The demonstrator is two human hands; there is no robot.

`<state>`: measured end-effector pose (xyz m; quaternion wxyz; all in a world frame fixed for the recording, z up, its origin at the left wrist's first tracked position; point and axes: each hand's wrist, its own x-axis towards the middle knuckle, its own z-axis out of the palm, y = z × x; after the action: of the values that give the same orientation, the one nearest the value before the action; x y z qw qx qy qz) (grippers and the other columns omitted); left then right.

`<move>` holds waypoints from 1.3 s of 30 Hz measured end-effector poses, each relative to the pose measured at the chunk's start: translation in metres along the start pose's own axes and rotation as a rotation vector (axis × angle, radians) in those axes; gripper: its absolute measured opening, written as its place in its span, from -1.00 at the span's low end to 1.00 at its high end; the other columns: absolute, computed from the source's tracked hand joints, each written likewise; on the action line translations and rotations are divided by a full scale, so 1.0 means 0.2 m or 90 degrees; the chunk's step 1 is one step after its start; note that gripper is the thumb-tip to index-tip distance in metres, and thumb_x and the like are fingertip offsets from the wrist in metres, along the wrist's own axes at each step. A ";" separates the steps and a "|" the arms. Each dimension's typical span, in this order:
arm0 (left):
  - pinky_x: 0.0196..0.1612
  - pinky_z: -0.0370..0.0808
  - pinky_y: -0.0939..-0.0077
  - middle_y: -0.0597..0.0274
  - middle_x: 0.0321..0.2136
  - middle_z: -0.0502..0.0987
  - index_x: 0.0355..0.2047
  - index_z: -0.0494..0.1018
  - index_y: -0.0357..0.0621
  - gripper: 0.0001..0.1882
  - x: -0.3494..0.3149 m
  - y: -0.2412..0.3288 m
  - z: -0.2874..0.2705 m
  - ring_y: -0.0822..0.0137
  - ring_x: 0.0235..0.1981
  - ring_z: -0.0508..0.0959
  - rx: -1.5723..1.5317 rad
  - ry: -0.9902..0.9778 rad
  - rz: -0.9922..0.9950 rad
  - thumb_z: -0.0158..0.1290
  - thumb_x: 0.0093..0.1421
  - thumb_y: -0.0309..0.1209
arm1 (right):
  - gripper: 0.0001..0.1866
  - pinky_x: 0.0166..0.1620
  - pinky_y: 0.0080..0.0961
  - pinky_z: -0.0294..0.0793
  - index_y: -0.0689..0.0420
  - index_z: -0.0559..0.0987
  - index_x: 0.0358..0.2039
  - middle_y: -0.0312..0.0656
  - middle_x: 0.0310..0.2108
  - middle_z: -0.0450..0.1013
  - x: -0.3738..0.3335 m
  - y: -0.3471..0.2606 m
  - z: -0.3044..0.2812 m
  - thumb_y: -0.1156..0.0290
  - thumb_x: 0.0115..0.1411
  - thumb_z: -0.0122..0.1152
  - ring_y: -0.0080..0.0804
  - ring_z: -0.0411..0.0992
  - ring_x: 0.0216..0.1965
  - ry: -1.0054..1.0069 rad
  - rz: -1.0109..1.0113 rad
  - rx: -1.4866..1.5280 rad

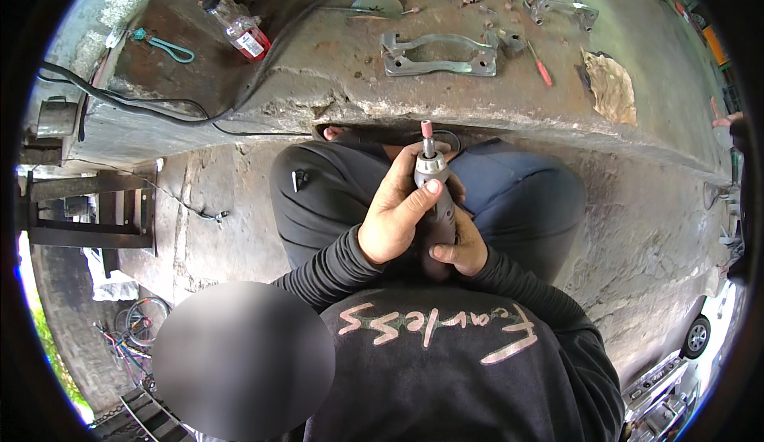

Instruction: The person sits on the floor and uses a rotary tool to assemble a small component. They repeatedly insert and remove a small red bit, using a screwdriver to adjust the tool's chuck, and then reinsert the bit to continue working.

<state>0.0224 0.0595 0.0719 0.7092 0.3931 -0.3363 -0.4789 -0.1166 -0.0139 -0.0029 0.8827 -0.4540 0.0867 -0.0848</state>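
A dark, round-bodied rotary grinder (437,221) stands upright over my lap, its pink grinding stone (426,129) pointing away from me. My left hand (390,218) is closed around the upper body, the thumb lying across the front below the metal collar. Lower down, my right hand (468,245) wraps the grinder's body from the right, thumb toward the front; some of its fingers are hidden behind the tool. Beyond the grinder, a grey metal bracket (439,66) rests on the stained concrete ledge (334,60), apart from both hands.
On the ledge are a red-handled screwdriver (543,71), brown paper (611,88), a second metal bracket (561,4), and a bottle of red liquid (245,36). A black cable (263,72) crosses the left side. Another person's hand (726,119) shows at the right edge.
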 end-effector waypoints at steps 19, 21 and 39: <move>-0.01 0.37 0.38 0.05 -0.16 0.40 0.23 0.00 -0.28 -0.33 -0.06 -0.12 0.04 0.29 -0.15 0.43 0.028 0.015 0.052 0.02 0.26 -0.23 | 0.03 0.16 -0.37 0.23 0.25 0.11 0.22 -0.16 0.06 0.27 -0.05 -0.02 -0.01 0.04 -0.12 0.46 -0.36 0.24 0.11 0.035 0.031 -0.032; -0.03 0.37 0.42 0.09 -0.17 0.40 0.22 0.00 -0.29 -0.36 -0.06 -0.12 0.04 0.32 -0.17 0.43 0.024 0.013 0.066 0.01 0.27 -0.27 | 0.04 0.17 -0.36 0.21 0.26 0.10 0.23 -0.15 0.07 0.27 -0.05 -0.02 0.00 0.02 -0.12 0.46 -0.35 0.24 0.12 0.044 0.019 -0.031; 0.02 0.34 0.35 0.00 -0.18 0.40 0.21 -0.02 -0.34 -0.30 -0.08 -0.13 0.07 0.25 -0.14 0.43 0.104 0.054 0.083 0.00 0.26 -0.16 | -0.38 -0.01 -0.50 0.28 0.34 0.32 0.03 -0.17 -0.13 0.37 -0.04 -0.25 -0.08 0.18 0.09 0.26 -0.47 0.31 -0.09 -0.009 -0.092 -0.224</move>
<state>-0.0057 0.0661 0.0540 0.7182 0.4467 -0.3685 -0.3859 -0.1309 -0.0536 0.0295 0.7819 -0.6069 0.0609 -0.1285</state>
